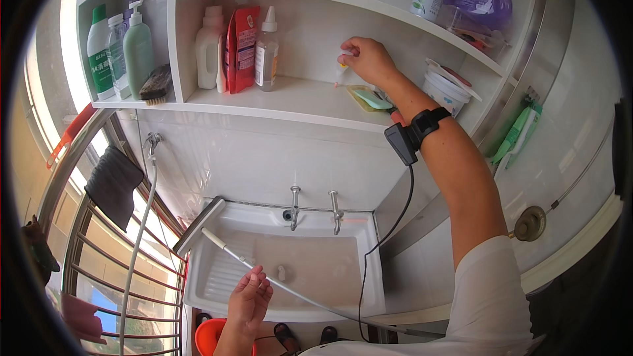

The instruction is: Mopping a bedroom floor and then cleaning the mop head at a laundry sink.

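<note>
My right hand (369,59) reaches into the middle shelf, its fingers pinched on a small whitish bottle (341,72) with a bit of yellow on it. The bottle is partly hidden by the fingers. Just below the wrist, a pale green item (373,98) lies on a yellowish tray (359,95). My left hand (250,298) is held low over the front of the white sink (366,277), palm turned up and fingers loosely curled, with nothing visible in it. A long pale pole (297,291) runs close by the left fingertips.
A red pouch (242,49), a clear bottle (266,56) and a cream jug (211,49) stand on the shelf (290,99). A white tub (445,89) is right of my forearm. Two taps (295,207) rise behind the sink; an orange-red bucket (210,337) stands below.
</note>
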Motion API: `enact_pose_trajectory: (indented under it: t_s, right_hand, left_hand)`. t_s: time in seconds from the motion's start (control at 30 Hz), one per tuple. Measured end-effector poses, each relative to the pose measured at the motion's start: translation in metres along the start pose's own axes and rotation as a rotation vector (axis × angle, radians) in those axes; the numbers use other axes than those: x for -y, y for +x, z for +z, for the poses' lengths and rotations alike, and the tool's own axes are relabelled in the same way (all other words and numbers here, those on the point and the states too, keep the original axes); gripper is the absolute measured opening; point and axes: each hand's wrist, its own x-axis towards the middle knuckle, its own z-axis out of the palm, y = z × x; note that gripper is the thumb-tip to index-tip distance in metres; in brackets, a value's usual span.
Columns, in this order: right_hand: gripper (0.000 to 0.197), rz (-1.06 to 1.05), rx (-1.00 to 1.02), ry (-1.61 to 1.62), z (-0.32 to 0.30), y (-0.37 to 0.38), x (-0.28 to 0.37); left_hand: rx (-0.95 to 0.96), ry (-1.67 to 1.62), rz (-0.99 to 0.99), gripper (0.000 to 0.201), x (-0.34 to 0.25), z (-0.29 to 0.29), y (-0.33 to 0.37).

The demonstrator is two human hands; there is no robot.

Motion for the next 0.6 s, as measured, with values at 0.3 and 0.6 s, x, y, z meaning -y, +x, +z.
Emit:
enact_pose_trajectory:
  t_s: [0.3, 0.6]
  right_hand:
    - [0.031, -0.027, 0.007, 0.024, 0.000, 0.001, -0.001]
    - [0.022, -0.027, 0.174, 0.224, -0.015, 0.010, -0.008]
  left_hand:
    - [0.007, -0.011, 0.002, 0.024, 0.000, -0.002, 0.000]
    - [0.008, 0.005, 0.006, 0.026, 0.002, -0.003, 0.001]
